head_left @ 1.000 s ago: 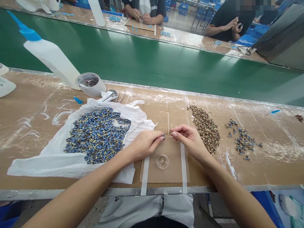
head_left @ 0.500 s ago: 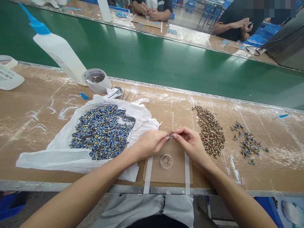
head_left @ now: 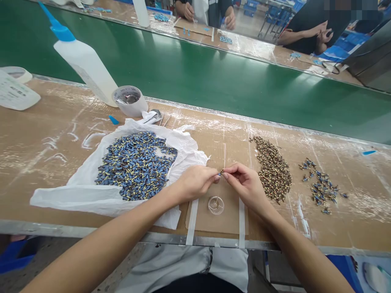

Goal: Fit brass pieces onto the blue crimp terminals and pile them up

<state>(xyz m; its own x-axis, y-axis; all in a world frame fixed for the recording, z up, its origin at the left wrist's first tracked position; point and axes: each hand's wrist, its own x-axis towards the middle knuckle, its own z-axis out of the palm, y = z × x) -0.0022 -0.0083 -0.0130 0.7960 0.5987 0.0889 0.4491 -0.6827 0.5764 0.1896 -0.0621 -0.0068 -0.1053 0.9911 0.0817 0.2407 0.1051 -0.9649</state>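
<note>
My left hand (head_left: 197, 182) pinches a tiny blue piece (head_left: 219, 173) between thumb and fingertips, above a cardboard pad. Against it, my right hand (head_left: 246, 182) pinches a tiny dark, gold-tinged piece (head_left: 222, 171). The two pieces meet end to end, and fingertips cover most of both. Below the hands stands a small clear round dish (head_left: 216, 205) with a thin stick in it. Left of my hands, many blue and pale-yellow pieces (head_left: 134, 162) lie heaped on white paper (head_left: 76, 197). A brown-gold heap (head_left: 273, 169) is beside my right hand, with a looser blue-and-brown group (head_left: 324, 187) farther right.
A white bottle with a blue nozzle (head_left: 87, 65) leans behind the paper, next to a tape roll (head_left: 131, 103) holding small items. Another white bottle (head_left: 18, 91) is at far left. Tweezers (head_left: 165, 120) lie behind the paper. Across the green belt (head_left: 195, 73), two people work.
The view has shifted slightly, moving the bench things a little rightward. My hands keep the same pinch. Across the belt, one person's hands have moved apart.
</note>
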